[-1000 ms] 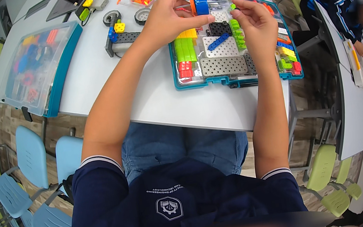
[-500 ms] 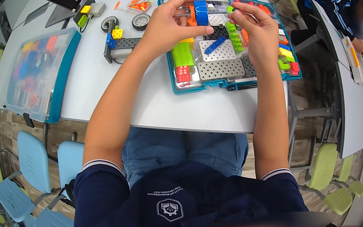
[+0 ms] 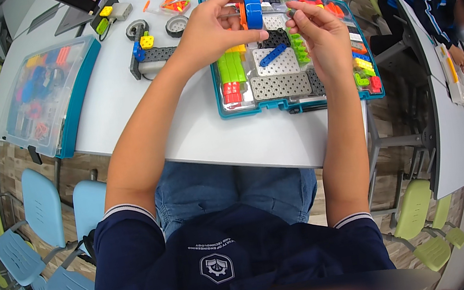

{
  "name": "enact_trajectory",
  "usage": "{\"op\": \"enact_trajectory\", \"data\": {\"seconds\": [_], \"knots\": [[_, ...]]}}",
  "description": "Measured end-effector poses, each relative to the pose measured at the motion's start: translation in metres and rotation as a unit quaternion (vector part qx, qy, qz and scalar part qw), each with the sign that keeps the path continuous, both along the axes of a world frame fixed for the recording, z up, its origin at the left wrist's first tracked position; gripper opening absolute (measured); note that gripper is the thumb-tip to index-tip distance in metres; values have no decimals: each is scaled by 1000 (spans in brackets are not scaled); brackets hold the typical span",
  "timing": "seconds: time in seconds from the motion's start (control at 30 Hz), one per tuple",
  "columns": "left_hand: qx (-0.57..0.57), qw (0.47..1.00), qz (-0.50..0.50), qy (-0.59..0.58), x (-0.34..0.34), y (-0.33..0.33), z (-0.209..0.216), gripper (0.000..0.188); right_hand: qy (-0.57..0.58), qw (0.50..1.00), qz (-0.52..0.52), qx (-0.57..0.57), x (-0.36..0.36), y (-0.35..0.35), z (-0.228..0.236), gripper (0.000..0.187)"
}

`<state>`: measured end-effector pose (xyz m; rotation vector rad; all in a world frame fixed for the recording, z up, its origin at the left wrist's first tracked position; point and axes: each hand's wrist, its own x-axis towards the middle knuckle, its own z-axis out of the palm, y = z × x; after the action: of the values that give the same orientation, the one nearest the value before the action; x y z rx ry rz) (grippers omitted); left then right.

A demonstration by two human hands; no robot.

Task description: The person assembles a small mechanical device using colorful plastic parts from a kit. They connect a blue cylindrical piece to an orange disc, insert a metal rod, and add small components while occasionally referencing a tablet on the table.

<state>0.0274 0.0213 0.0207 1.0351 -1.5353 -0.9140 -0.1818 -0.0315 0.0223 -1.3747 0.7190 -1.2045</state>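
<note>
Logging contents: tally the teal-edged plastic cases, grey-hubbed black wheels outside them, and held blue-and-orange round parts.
Teal-edged plastic cases: 2
Grey-hubbed black wheels: 2
Blue-and-orange round part, in left hand: 1
Total: 5

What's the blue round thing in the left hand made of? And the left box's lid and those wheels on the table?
Blue round piece: probably plastic, smooth-looking with bright, even colour.
Lid: likely glossy clear plastic; colours show through.
Wheels: dark and matte outside, maybe rubber; grey inside, perhaps plastic or metal.
</note>
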Motion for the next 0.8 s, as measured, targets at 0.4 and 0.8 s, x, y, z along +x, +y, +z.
{"op": "enact_trajectory", "data": {"seconds": [0.4,0.8], "knots": [[-57,998,16,24,-3,-6,-8,62,-21,1000,7,3,2,0,-1,20],[-66,998,19,13,-4,-5,-8,60,-20,1000,21,-3,7,3,1,23]]}}
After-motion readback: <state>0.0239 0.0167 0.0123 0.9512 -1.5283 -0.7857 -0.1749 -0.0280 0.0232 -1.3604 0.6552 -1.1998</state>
